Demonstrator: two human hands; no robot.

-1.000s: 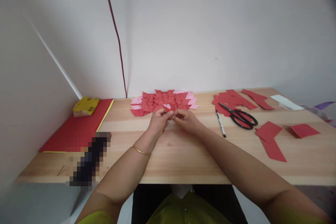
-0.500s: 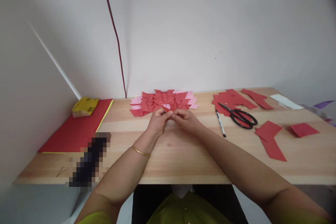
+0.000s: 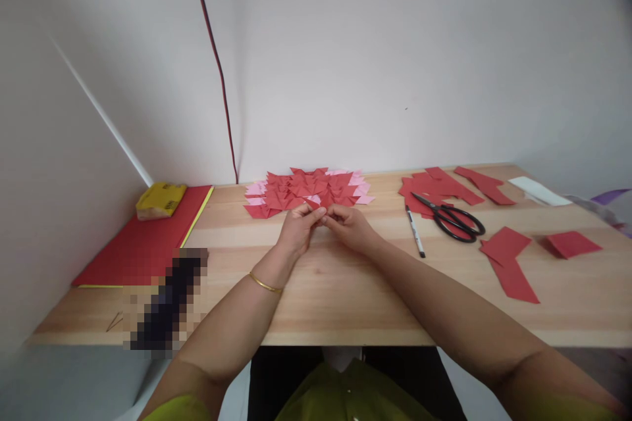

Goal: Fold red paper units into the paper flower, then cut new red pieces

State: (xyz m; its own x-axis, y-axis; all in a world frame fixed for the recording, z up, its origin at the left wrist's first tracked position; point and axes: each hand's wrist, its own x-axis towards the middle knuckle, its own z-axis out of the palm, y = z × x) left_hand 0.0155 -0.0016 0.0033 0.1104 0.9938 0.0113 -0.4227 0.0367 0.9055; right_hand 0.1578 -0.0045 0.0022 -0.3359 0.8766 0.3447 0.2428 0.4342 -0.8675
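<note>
Both my hands meet over the middle of the wooden table (image 3: 326,296), fingers pinched together on a small folded red paper piece (image 3: 316,205). My left hand (image 3: 299,228), with a gold bangle on its wrist, grips the piece from the left. From the right, my right hand (image 3: 351,225) pinches it; most of the piece is hidden by the fingers. Just behind my hands lies a pile of folded red and pink paper triangles (image 3: 309,189).
Black scissors (image 3: 450,218) and a pen (image 3: 415,231) lie at the right among red paper strips (image 3: 444,185) and loose red pieces (image 3: 508,263). A red sheet stack (image 3: 143,243) with a yellow packet (image 3: 160,200) sits at the left. A blurred dark object (image 3: 165,302) lies near the front left edge.
</note>
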